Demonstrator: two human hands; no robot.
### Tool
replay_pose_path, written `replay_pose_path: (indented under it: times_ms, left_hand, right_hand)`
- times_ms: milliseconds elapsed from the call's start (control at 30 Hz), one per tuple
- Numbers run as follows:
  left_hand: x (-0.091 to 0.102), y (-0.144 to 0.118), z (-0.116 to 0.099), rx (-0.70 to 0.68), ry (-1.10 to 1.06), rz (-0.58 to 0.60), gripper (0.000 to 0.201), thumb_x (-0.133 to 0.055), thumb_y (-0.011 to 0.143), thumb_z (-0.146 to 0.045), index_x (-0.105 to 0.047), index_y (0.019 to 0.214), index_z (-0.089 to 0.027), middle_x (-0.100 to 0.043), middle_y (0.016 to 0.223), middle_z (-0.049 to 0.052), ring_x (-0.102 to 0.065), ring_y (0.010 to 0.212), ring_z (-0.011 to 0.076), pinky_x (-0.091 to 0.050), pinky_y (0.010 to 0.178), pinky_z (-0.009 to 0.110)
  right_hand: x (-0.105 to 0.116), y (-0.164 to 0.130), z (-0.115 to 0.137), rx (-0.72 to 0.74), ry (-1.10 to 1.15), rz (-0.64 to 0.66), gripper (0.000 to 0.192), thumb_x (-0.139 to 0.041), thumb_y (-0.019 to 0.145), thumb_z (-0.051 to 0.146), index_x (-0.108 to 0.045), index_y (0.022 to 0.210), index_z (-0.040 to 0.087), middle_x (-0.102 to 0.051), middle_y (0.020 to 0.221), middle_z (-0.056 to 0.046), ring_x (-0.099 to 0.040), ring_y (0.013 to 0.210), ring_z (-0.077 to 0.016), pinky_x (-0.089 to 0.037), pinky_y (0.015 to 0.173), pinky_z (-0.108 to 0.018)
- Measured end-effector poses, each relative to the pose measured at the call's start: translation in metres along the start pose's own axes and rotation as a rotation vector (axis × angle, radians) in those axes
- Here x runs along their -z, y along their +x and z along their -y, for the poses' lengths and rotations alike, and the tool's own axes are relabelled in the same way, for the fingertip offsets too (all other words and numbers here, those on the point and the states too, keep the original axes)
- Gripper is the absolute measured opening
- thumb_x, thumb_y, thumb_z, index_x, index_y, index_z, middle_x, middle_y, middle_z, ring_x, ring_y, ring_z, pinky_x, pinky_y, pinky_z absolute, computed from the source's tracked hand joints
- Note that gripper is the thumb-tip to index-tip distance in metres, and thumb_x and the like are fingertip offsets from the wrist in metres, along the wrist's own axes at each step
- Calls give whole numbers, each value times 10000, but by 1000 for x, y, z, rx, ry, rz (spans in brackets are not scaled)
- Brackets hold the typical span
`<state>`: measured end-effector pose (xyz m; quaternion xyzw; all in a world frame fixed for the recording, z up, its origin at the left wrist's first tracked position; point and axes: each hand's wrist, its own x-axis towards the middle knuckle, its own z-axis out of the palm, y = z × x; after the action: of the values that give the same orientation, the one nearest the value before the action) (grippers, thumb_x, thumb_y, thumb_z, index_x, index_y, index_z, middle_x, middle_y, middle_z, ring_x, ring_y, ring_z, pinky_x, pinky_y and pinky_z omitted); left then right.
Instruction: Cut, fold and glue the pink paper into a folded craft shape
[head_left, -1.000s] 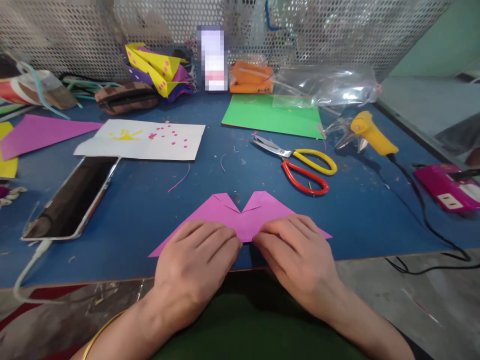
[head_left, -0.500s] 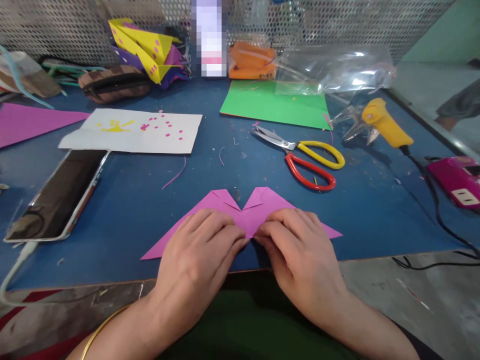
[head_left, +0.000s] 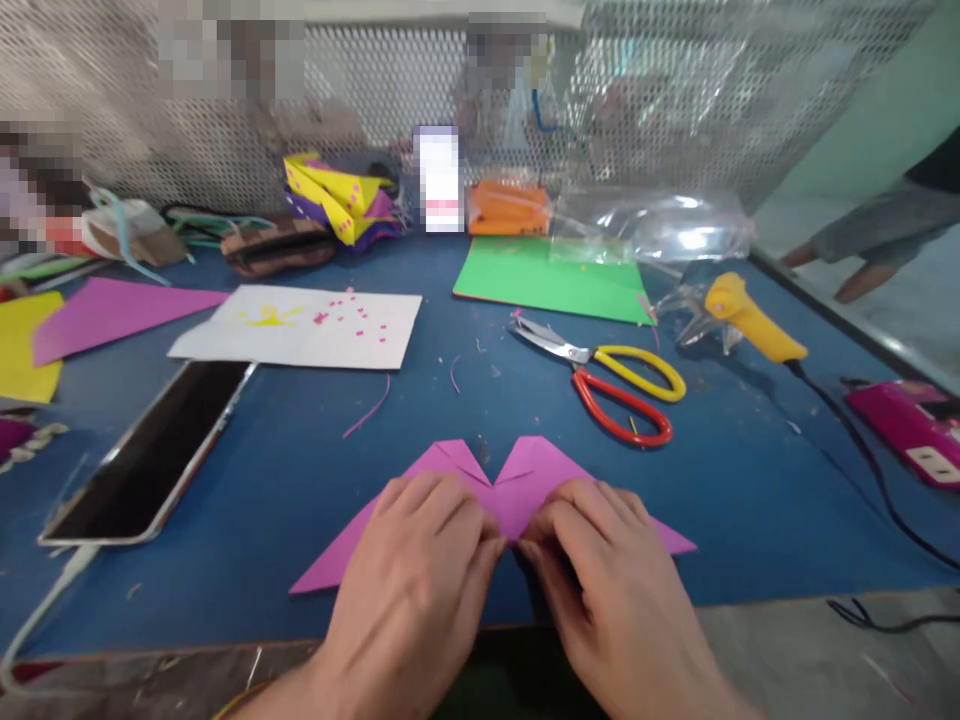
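On the blue table, near its front edge, the folded pink paper lay flat; your left hand and right hand pinched its middle point, fingers curled to hold the crease.

Both hands cover the near middle of the pink folded paper; wrists run off the bottom edge; pixelated blocks mask the far bottle.

A craft workbench: scissors, glue gun, coloured paper, mesh screen
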<state>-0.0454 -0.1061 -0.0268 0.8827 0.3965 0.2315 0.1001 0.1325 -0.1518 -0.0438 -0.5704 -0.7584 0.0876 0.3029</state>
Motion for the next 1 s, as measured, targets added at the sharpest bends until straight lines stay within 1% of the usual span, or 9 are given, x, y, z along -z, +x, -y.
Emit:
replay_pose_path:
  times_ms: [133, 333, 433, 533, 700, 1000]
  left_hand:
    - [-5, -2, 4, -28, 0, -63, 228, -478, 937, -138, -530, 727, -207, -583, 739, 8, -500, 693, 194, -329, 639, 355]
    - [-8, -8, 8, -25, 1, -89, 200, -487, 928, -148, -559, 751, -210, -614, 767, 14, -545, 720, 202, -370, 650, 348]
    - [-9, -9, 10, -19, 4, -92, 179, -522, 931, -180, -564, 758, -208, -628, 775, 17, -562, 735, 207, -390, 653, 344]
    - [-12, -10, 11, -31, 6, -119, 167, -558, 920, -202, -561, 753, -207, -632, 763, 17, -565, 723, 206, -399, 648, 340]
    - [-15, -9, 12, -36, 28, -131, 194, -519, 909, -174, -549, 720, -204, -613, 743, 28, -560, 709, 208, -388, 627, 337]
    - [-19, -8, 13, -29, -4, -164, 177, -535, 889, -167, -552, 716, -204, -609, 734, 19, -548, 701, 200, -355, 617, 332]
  right_hand:
    - [-11, -4, -12, 82, -48, -35, 142, -505, 944, 162, -542, 818, 217, -576, 807, -20, -532, 722, -197, -327, 652, -335]
    - [-21, -5, -25, 162, -129, -65, 116, -524, 924, 158, -541, 836, 232, -587, 795, -8, -562, 699, -197, -347, 631, -325]
    - [-23, -4, -28, 194, -157, -79, 129, -521, 919, 154, -528, 820, 236, -581, 780, -4, -558, 685, -199, -347, 620, -323]
    - [-24, -3, -30, 224, -192, -90, 138, -521, 920, 160, -515, 806, 238, -575, 767, -3, -552, 669, -200, -347, 607, -320]
    - [-24, -3, -30, 228, -214, -82, 142, -514, 912, 142, -516, 809, 240, -580, 770, -4, -564, 671, -198, -354, 599, -315]
    - [-22, 0, -34, 249, -246, -41, 134, -529, 883, 139, -512, 810, 250, -593, 763, 3, -590, 656, -193, -379, 576, -302]
